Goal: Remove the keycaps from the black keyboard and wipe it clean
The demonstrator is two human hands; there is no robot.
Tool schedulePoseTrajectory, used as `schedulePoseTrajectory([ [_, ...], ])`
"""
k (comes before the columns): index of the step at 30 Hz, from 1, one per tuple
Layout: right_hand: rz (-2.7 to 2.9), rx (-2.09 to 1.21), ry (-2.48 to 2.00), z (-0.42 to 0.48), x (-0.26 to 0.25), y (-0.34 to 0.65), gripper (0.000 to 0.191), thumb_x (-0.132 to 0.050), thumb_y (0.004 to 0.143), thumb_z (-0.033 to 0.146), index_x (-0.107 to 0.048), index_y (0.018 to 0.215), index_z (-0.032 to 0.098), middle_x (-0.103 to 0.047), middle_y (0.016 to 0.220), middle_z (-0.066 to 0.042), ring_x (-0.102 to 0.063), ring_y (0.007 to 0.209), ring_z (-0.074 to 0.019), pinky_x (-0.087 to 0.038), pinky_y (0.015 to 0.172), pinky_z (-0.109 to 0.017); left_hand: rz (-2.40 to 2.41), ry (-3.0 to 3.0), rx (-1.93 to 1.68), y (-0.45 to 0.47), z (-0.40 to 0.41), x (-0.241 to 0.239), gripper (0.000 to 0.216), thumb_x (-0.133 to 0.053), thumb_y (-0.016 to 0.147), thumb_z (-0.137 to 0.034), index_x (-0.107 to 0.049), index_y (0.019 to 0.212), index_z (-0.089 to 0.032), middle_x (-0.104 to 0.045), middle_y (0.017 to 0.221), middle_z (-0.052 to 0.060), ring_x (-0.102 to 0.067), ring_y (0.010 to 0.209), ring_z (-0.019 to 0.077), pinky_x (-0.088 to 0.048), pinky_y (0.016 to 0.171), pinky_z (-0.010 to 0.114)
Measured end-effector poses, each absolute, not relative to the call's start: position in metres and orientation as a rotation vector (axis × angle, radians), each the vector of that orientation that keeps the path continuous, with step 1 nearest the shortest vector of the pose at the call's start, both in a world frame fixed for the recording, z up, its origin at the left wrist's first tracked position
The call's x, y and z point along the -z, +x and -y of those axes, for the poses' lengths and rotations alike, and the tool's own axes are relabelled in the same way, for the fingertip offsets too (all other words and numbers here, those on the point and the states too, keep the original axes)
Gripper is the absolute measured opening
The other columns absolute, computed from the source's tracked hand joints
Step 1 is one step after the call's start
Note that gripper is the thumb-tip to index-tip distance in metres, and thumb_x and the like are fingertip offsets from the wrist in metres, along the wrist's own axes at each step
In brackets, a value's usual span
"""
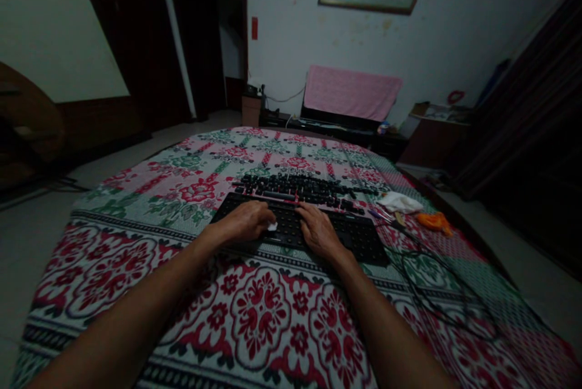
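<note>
A black keyboard base (359, 237) with its keys taken off lies on a floral cloth (254, 310). Just behind it sits a heap of loose black keycaps (300, 186). My left hand (248, 221) rests on the base's left part, fingers curled round a small white thing (272, 226) that I cannot name. My right hand (318, 230) lies on the middle of the base with its fingers bent down against it; whether it holds anything is hidden.
A white cloth (400, 201), an orange object (434, 221) and small tools (386, 216) lie right of the keyboard. A black cable (436, 292) loops over the cloth at right. A pink-covered unit (350, 93) stands against the far wall.
</note>
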State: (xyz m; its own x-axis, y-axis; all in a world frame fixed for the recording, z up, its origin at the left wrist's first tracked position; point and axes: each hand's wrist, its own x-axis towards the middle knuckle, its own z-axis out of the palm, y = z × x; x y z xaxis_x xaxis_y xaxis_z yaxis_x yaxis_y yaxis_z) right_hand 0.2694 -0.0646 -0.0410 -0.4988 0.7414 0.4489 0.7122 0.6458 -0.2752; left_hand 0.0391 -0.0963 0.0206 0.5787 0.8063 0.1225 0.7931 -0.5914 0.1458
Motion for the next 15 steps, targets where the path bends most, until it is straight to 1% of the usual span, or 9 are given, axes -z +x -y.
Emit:
schedulePoseTrajectory([
  [3, 2.331, -0.061, -1.139, 0.064, 0.042, 0.269, 0.037, -0.038, 0.085, 0.016, -0.053, 0.119, 0.016, -0.047, 0.131, -0.010, -0.041, 0.121, -0.0212, -0.033, 0.101, -0.042, -1.434, 2.705, -0.323, 0.033, 0.092, -0.021, 0.025, -0.047, 0.078, -0.016, -0.064, 0.095, -0.019, -0.063, 0.089, 0.005, -0.058, 0.083, 0.0169, -0.042, 0.073, 0.025],
  [6, 2.330, -0.063, -1.126, 0.064, 0.042, 0.269, 0.037, -0.039, 0.085, 0.015, -0.053, 0.119, 0.017, -0.047, 0.131, -0.011, -0.041, 0.121, -0.0210, -0.033, 0.101, -0.043, -1.341, 2.722, -0.246, 0.041, 0.095, -0.018, 0.027, -0.047, 0.075, -0.014, -0.064, 0.096, -0.019, -0.065, 0.090, 0.006, -0.059, 0.084, 0.0170, -0.042, 0.073, 0.024],
  [9, 2.328, -0.073, -1.124, 0.065, 0.041, 0.269, 0.037, -0.039, 0.084, 0.015, -0.054, 0.119, 0.018, -0.047, 0.131, -0.011, -0.042, 0.121, -0.0208, -0.033, 0.101, -0.043, -1.290, 2.726, -0.182, 0.046, 0.097, -0.018, 0.029, -0.049, 0.071, -0.013, -0.065, 0.095, -0.018, -0.066, 0.091, 0.006, -0.059, 0.085, 0.0173, -0.042, 0.076, 0.024],
  [15, 2.331, -0.064, -1.127, 0.065, 0.040, 0.270, 0.037, -0.038, 0.085, 0.016, -0.053, 0.119, 0.017, -0.048, 0.130, -0.011, -0.042, 0.121, -0.0206, -0.033, 0.101, -0.042, -1.437, 2.658, -0.053, 0.027, 0.092, -0.030, 0.029, -0.051, 0.067, -0.012, -0.068, 0.090, -0.019, -0.068, 0.087, 0.004, -0.060, 0.084, 0.0175, -0.042, 0.075, 0.024],
])
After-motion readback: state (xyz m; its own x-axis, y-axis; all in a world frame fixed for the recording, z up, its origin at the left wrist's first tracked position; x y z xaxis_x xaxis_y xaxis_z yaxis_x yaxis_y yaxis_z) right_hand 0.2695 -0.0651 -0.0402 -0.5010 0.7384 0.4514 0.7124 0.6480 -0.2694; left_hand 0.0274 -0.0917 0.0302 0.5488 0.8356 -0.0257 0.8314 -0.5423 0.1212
